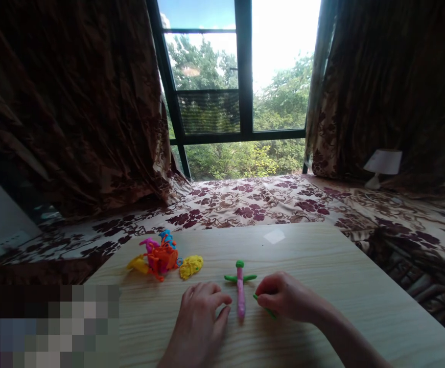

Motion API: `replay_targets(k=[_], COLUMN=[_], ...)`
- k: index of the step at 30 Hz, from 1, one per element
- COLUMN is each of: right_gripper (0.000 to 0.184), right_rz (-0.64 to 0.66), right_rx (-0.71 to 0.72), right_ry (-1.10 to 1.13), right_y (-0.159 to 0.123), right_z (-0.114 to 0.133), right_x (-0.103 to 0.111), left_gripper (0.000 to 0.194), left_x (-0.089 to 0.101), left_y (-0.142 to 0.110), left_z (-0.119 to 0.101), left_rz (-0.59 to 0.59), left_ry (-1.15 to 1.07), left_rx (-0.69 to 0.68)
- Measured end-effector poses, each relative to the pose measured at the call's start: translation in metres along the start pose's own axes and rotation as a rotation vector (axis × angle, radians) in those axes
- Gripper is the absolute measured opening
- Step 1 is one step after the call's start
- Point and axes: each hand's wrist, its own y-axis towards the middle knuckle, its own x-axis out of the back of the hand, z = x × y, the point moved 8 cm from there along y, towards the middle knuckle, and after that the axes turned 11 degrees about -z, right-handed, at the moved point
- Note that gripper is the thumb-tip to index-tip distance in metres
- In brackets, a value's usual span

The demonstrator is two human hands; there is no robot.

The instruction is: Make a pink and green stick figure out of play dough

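A small figure of modelling clay lies on the table, made of a pink roll (241, 296) with a green ball (239, 263) at its far end and a green strip (250, 277) crossing it like two arms. Just right of the roll, my right hand (285, 297) pinches a thin green clay strip (270, 312), partly hidden under the fingers. My left hand (206, 314) rests on the table to the left of the roll, thumb and forefinger curved apart with nothing visible between them.
At the far left of the table (345, 291) sits a tangled heap of orange, pink, blue and yellow pieces (163, 258). Beside it is a yellow clay lump (190, 267) with green specks. A pale square patch (274, 236) lies near the far edge, before a flower-patterned cloth (253, 199).
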Motion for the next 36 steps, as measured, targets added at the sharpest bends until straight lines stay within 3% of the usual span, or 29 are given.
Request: replay_targets(k=[3, 9, 15, 18, 21, 24, 29, 33, 36], right_gripper=[0.018, 0.015, 0.013, 0.013, 0.014, 0.017, 0.015, 0.014, 0.014], right_rz=[-0.048, -0.139, -0.149, -0.143, -0.157, -0.197, -0.381, -0.41, -0.453], right_rx=[0.002, 0.012, -0.017, -0.033, -0.024, 0.001, 0.127, 0.165, 0.147], right_ry=[-0.011, -0.007, 0.065, 0.143, 0.221, 0.292, 0.492, 0.505, 0.479], right_y=[0.0, 0.003, 0.006, 0.007, 0.008, 0.013, 0.026, 0.03, 0.028], right_z=[0.0, 0.001, -0.003, 0.003, 0.017, 0.034, 0.065, 0.076, 0.066], right_x=[0.0, 0.007, 0.006, 0.01, 0.016, 0.022, 0.046, 0.054, 0.049], left_gripper=[0.015, 0.038, 0.028, 0.031, 0.026, 0.028, 0.034, 0.03, 0.029], left_x=[-0.009, -0.021, -0.03, -0.024, -0.017, -0.024, -0.029, -0.036, -0.043], left_y=[0.009, 0.018, 0.019, 0.025, 0.039, 0.054, 0.064, 0.059, 0.058], left_z=[-0.008, -0.004, 0.005, 0.015, 0.021, 0.022, 0.006, -0.006, 0.003], left_rz=[0.034, 0.029, 0.046, 0.005, -0.08, -0.061, 0.069, 0.26, 0.237], left_ry=[-0.009, 0.072, 0.013, -0.21, -0.676, -1.065, -1.246, -1.433, -1.534], left_rx=[-0.005, 0.097, 0.203, 0.31, 0.439, 0.613, 0.662, 0.621, 0.662])
